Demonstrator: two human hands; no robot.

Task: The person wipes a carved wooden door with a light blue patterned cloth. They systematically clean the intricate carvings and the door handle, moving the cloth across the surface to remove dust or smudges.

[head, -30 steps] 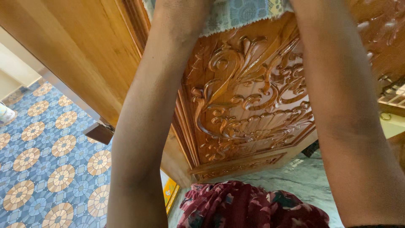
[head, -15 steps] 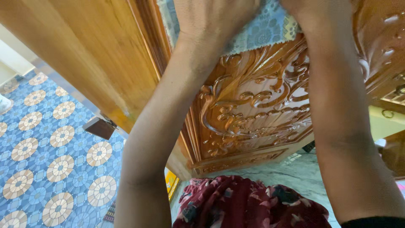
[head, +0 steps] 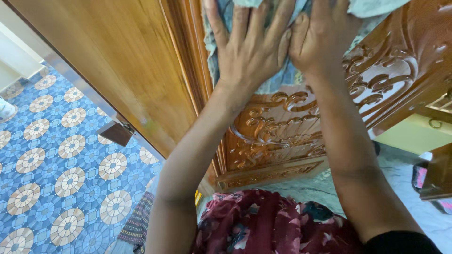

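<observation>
- View from a head camera looking down along two bare forearms that reach up to a wooden door [head: 292, 131] with raised scroll carving.
- The left hand [head: 249, 47] lies flat on a pale blue patterned cloth [head: 282, 77], its fingers [head: 241, 21] spread and stretched out, pressing the cloth against the carved panel rather than closing around it.
- The right hand [head: 320, 40] sits just beside the left, touching it, palm down on the same cloth; its fingers run past the top edge of the view, so whether they curl into the cloth cannot be told.
- The cloth is high on the door, under both hands, with its lower edge hanging over the carving.
- To the left, a smooth plain wooden panel [head: 103, 61] slopes across the view.
- Below it lies a blue floor [head: 61, 160] tiled with tan and cream circles.
- At the bottom is dark red flowered clothing [head: 263, 221], and beside it a pale marbled floor [head: 325, 188].
</observation>
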